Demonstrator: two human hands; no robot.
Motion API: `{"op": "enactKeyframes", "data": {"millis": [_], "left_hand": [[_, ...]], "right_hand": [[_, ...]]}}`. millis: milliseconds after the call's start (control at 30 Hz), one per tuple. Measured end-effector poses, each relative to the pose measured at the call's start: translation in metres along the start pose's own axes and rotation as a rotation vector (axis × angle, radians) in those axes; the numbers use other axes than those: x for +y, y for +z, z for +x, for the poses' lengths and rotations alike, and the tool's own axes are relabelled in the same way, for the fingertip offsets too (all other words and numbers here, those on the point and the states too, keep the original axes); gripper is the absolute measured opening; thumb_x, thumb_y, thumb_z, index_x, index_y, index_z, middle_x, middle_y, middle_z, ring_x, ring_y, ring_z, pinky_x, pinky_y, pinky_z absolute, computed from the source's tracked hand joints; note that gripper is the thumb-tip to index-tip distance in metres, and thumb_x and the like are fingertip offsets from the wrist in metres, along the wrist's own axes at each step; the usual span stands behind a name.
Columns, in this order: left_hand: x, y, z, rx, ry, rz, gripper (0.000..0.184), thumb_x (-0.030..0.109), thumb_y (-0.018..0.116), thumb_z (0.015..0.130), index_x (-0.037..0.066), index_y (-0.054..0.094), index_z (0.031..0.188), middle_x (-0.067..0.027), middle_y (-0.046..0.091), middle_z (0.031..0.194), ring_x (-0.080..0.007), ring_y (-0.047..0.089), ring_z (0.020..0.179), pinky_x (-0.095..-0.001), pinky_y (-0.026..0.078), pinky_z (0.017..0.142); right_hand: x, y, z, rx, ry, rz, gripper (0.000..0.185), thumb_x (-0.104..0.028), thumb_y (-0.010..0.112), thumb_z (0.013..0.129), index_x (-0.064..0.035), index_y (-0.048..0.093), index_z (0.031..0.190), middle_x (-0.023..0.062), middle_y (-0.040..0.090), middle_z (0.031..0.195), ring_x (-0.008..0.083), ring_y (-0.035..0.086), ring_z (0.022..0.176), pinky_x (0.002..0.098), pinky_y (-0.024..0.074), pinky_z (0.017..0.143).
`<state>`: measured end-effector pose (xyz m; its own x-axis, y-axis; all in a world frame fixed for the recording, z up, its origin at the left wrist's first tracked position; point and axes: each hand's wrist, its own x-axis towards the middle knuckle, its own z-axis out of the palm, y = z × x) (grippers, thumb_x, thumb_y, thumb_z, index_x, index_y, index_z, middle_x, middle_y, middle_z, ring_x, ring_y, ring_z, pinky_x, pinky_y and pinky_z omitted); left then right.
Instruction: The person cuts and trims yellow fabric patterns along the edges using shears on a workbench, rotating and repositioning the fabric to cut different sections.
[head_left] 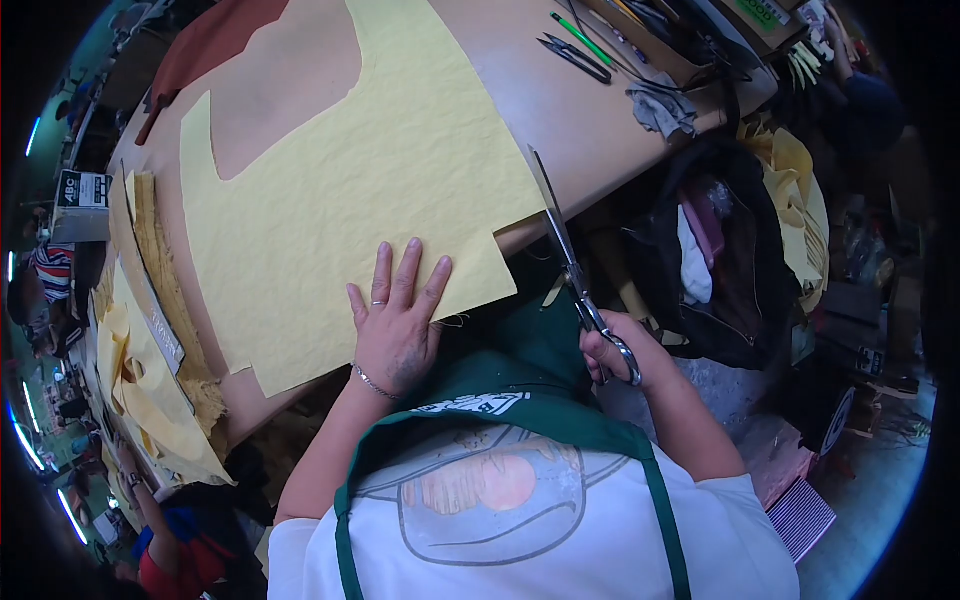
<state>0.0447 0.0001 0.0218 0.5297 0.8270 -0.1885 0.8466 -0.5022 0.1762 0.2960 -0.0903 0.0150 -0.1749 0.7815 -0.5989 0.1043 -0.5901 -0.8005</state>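
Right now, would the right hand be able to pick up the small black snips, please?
Probably not: the right hand holds the large scissors, though nothing seems to lie over the small black snips.

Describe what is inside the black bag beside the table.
The black bag shows a white bundle beside a mauve item. Whatever lies beneath them is covered, and shadow hides much of the interior.

Left hand (397, 335) flat on yellow fabric (330, 210), right hand (617, 350) holding scissors (567, 255)
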Motion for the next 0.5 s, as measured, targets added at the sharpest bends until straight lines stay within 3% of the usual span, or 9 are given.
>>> {"op": "enactKeyframes", "data": {"millis": [133,333,500], "left_hand": [[-0.0001,0.0005,0.0000,0.002,-0.002,-0.004,0.065,0.005,0.046,0.070,0.024,0.033,0.130,-0.0066,0.017,0.141,-0.0317,0.008,0.131,-0.0645,0.012,0.093],[0.0000,0.0012,0.0000,0.009,-0.001,-0.003,0.065,0.005,0.046,0.070,0.024,0.033,0.130,-0.0061,0.016,0.141,-0.0315,0.008,0.131,-0.0644,0.012,0.093],[0.0000,0.0019,-0.0003,0.012,-0.004,-0.001,0.065,0.006,0.047,0.070,0.025,0.033,0.130,-0.0058,0.017,0.141,-0.0310,0.009,0.131,-0.0643,0.012,0.093]], "right_hand": [[0.0046,0.0019,-0.0007,-0.003,-0.013,-0.005,0.060,-0.066,0.053,0.068,-0.0062,0.046,0.074,0.0005,0.048,0.059,0.0083,0.050,0.051,0.0212,0.0418,0.046],[0.0007,0.0022,0.0025,0.015,0.005,-0.047,0.060,-0.065,0.054,0.068,-0.0060,0.045,0.074,0.0006,0.048,0.059,0.0081,0.050,0.050,0.0208,0.0416,0.046],[0.0002,0.0019,0.0021,0.048,0.016,-0.044,0.069,-0.072,0.053,0.060,-0.0042,0.048,0.071,0.0016,0.049,0.057,0.0102,0.053,0.050,0.0238,0.0437,0.047]]}}
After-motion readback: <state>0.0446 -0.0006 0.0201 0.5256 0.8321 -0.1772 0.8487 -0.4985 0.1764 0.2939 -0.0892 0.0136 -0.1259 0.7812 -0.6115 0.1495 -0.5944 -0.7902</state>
